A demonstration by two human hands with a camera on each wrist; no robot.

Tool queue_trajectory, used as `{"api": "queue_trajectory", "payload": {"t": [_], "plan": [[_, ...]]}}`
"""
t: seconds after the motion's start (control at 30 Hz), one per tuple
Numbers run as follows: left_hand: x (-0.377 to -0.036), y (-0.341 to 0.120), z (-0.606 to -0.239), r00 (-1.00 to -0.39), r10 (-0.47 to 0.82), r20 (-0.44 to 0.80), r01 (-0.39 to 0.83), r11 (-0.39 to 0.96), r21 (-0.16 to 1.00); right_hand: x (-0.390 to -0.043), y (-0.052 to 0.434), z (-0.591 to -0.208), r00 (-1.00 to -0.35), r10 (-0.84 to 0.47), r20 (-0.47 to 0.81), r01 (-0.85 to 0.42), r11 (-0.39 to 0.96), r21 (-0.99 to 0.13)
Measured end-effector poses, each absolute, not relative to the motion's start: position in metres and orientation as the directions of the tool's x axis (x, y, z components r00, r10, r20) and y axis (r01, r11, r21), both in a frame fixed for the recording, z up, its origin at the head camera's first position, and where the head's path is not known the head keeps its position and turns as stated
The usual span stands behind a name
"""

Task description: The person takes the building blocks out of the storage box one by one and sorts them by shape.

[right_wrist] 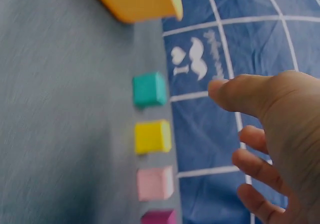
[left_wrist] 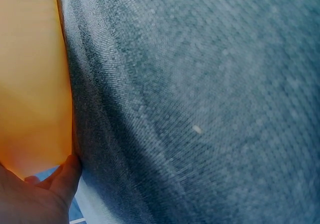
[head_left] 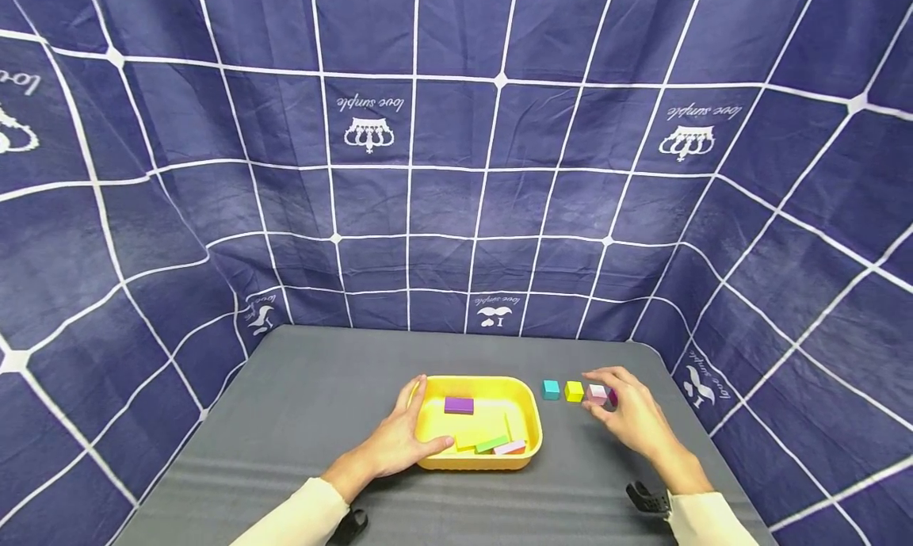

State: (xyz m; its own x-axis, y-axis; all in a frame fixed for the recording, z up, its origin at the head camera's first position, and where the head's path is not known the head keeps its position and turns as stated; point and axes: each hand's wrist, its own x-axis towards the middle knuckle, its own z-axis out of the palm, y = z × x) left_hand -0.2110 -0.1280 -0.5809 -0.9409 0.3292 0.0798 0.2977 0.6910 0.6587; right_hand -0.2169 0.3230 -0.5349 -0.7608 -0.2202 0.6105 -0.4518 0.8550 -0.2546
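A yellow plastic bin (head_left: 474,462) stands on the grey surface, and my left hand (head_left: 394,444) grips its left end. The thumb reaches over the near rim while the fingers lie along the outer wall. Inside are a purple block (head_left: 459,406), a green block (head_left: 490,444), a pale pink block (head_left: 509,448) and yellow pieces. Right of the bin runs a row of small cubes: teal (right_wrist: 149,90), yellow (right_wrist: 152,137), pink (right_wrist: 154,183) and magenta (right_wrist: 159,217). Above the row's right end hovers my right hand (head_left: 635,419), its fingers spread, loosely bent and holding nothing.
Grey cloth (head_left: 285,419) covers the table. Navy curtains (head_left: 456,205) with white grid lines rise behind it and at both sides. Each wrist wears a black strap (head_left: 647,498).
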Motion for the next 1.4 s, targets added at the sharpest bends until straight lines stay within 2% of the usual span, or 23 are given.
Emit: {"api": "queue_trajectory", "payload": {"t": [0.37, 0.7, 0.97, 1.2, 1.4], "plan": [[-0.21, -0.128, -0.581, -0.943, 0.324, 0.079, 0.294, 0.695, 0.656, -0.221, 0.278, -0.517, -0.828, -0.3, 0.473, -0.475, 0.824, -0.309], [-0.209, -0.129, -0.583, -0.944, 0.322, 0.069, 0.285, 0.694, 0.661, -0.23, 0.24, -0.506, -0.811, -0.441, 0.385, -0.549, 0.801, -0.238], [-0.212, -0.128, -0.58, -0.942, 0.327, 0.078, 0.295, 0.691, 0.659, -0.241, 0.21, -0.496, -0.739, -0.597, 0.312, -0.662, 0.73, -0.171], [-0.213, -0.128, -0.58, -0.944, 0.325, 0.059, 0.279, 0.689, 0.669, -0.243, 0.186, -0.494, -0.73, -0.67, 0.135, -0.681, 0.696, -0.228], [-0.213, -0.128, -0.582, -0.941, 0.332, 0.059, 0.286, 0.693, 0.661, -0.248, 0.167, -0.495, -0.679, -0.734, 0.032, -0.711, 0.646, -0.278]]}}
